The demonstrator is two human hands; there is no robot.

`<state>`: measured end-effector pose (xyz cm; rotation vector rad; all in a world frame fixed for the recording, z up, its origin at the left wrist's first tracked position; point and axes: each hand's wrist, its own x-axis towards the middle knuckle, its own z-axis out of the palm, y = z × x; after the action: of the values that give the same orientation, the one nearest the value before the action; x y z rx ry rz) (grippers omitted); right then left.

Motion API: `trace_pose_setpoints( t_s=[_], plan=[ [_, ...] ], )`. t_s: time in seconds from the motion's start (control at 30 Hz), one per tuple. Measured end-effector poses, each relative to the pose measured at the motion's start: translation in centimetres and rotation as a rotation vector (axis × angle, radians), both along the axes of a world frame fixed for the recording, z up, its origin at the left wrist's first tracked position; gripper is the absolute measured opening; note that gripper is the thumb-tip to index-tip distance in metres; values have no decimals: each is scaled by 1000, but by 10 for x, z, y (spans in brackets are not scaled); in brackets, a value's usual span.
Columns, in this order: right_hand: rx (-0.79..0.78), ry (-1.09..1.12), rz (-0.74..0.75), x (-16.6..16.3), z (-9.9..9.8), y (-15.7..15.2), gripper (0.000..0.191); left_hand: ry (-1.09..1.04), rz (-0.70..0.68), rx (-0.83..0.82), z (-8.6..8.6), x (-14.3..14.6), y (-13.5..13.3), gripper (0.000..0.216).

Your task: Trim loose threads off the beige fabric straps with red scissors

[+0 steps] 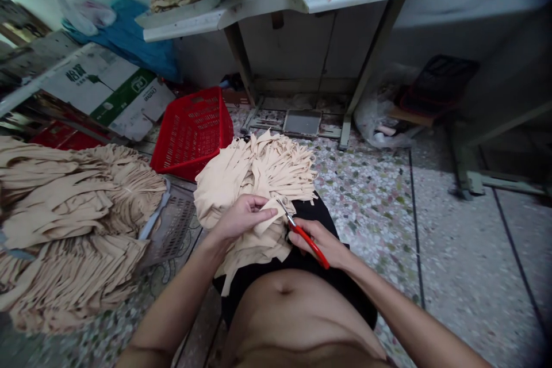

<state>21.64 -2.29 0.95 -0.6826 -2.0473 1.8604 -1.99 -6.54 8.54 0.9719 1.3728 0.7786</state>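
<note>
A dense bundle of beige fabric strips (pixel 254 175) lies on my lap, over black shorts (pixel 311 221). My left hand (pixel 244 217) pinches a loose strip at the bundle's front edge. My right hand (pixel 317 243) grips small red-handled scissors (pixel 307 243), whose metal tips (pixel 284 211) point up and left toward that strip. The hand covers most of the handles. The blades are thin and hard to make out, so I cannot tell how far apart they are.
Large heaps of similar beige fabric (pixel 73 201) fill a grey plastic basket (pixel 172 227) on my left. Behind stand a red plastic basket (pixel 194 132) and flattened cardboard (pixel 101 89). Ahead is a white work table (pixel 276 3) on metal legs, above a speckled terrazzo floor (pixel 371 213).
</note>
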Motion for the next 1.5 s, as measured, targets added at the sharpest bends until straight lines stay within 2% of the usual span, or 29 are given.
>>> trace_pose_setpoints(
  t_s=[0.13,0.33,0.53,0.6,0.67,0.73,0.8,0.83,0.9,1.03,1.1,1.2,1.27,1.4,1.5],
  plan=[
    [-3,0,-11,0,3,0,46,-1,-85,-10,6,7,1,33],
    [65,-11,-85,-1,4,-2,50,45,-132,-3,6,13,2,36],
    [-115,-28,-199,6,-7,-19,56,87,-188,73,17,13,-3,34],
    [-144,-9,-251,10,-14,-24,58,129,-281,100,23,5,-10,33],
    [-191,8,-327,13,-20,-25,58,140,-486,80,27,-6,-20,30],
    [-241,9,-406,14,-24,-21,56,96,-701,3,26,-18,-32,28],
    [-226,-6,-470,12,-24,-13,54,41,-788,-96,22,-27,-44,30],
    [-191,-11,-491,10,-23,-8,52,45,-763,-123,19,-30,-48,32],
    [-112,2,-507,3,-20,0,50,121,-585,-91,15,-31,-51,36],
    [-100,77,-478,-15,-14,6,49,394,59,232,8,-25,-33,35],
    [-125,99,-464,-21,-14,4,50,530,276,378,1,-22,-15,33],
    [-152,88,-424,-23,-13,-2,49,682,289,448,-11,-18,14,22],
    [-183,64,-407,-18,-12,-5,50,679,267,471,-12,-16,28,17],
    [-255,21,-421,-2,-8,-3,50,420,176,455,2,-10,38,16],
    [-274,22,-437,5,0,3,48,195,24,298,16,-6,29,23]
  ],
)
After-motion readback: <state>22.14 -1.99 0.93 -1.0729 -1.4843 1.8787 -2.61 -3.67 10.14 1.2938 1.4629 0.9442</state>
